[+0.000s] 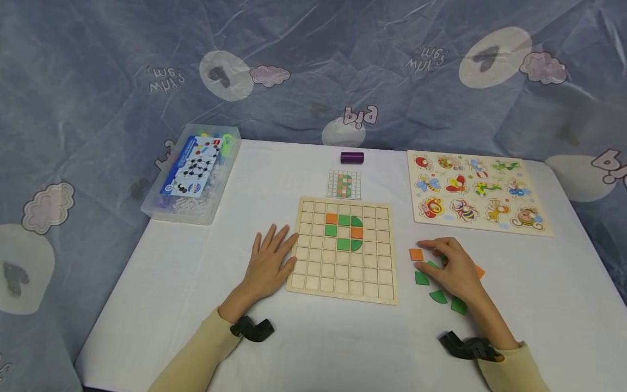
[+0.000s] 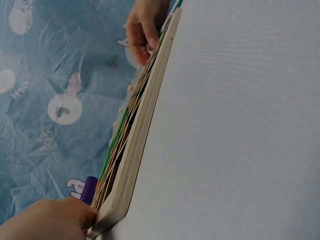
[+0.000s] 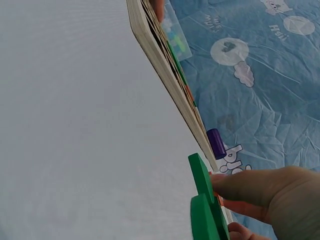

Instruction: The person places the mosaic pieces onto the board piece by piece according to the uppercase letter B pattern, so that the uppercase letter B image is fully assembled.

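Note:
My left hand (image 1: 266, 267) lies with fingers spread on the cloth, its fingertips and thumb at the left edge of a wooden grid board (image 1: 338, 272). Orange and green pieces sit in the board's upper cells, among them an orange square (image 1: 331, 219) and a green square (image 1: 344, 220). Right of the board, my right hand (image 1: 453, 267) is over loose pieces. Its thumb and index finger stand apart on either side of a loose orange square (image 1: 416, 254). Green pieces (image 3: 202, 180) lie close by the thumb in the right wrist view, and others are partly under the palm.
A small pattern card (image 1: 345, 185) and a purple cylinder (image 1: 352, 158) lie beyond the board. At the back right is a wooden insect puzzle (image 1: 477, 190). A clear plastic box (image 1: 196, 174) with a blue printed sheet stands at the back left.

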Motion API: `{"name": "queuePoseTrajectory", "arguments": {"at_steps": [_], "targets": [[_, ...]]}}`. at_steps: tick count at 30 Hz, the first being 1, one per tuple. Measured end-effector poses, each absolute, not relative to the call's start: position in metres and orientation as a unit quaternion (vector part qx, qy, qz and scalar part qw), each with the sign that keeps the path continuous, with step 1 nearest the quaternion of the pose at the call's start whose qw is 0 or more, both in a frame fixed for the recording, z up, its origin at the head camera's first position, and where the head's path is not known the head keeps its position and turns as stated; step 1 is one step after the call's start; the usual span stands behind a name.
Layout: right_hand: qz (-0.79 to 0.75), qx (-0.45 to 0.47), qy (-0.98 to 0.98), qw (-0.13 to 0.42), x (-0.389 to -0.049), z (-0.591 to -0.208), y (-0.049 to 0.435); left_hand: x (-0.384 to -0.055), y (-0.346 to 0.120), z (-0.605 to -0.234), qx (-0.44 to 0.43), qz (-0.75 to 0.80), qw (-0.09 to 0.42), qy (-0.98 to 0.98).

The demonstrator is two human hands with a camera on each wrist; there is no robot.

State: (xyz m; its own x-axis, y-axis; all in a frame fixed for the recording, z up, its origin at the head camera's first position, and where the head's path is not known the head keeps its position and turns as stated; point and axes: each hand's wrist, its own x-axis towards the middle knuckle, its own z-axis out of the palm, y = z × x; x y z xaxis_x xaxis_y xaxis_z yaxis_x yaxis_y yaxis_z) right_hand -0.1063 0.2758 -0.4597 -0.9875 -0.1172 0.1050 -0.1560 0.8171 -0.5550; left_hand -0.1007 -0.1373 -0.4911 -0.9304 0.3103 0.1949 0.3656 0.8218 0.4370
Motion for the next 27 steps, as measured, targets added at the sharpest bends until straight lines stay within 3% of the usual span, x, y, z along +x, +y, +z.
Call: {"name": "queuePoseTrajectory", "arguments": {"at_steps": [8, 18, 27], "targets": [[0.296, 0.093, -0.949, 0.057, -0.107, -0.462, 0.276, -0.101, -0.138, -0.494, -0.177, -0.234, 0.059, -0.954], [0.316, 0.086, -0.944, 0.039, -0.112, -0.446, 0.274, -0.1, -0.138, -0.492, -0.18, -0.237, 0.061, -0.953], [0.365, 0.117, -0.923, 0.026, -0.127, -0.426, 0.224, -0.101, -0.138, -0.491, -0.178, -0.238, 0.058, -0.953]]}}
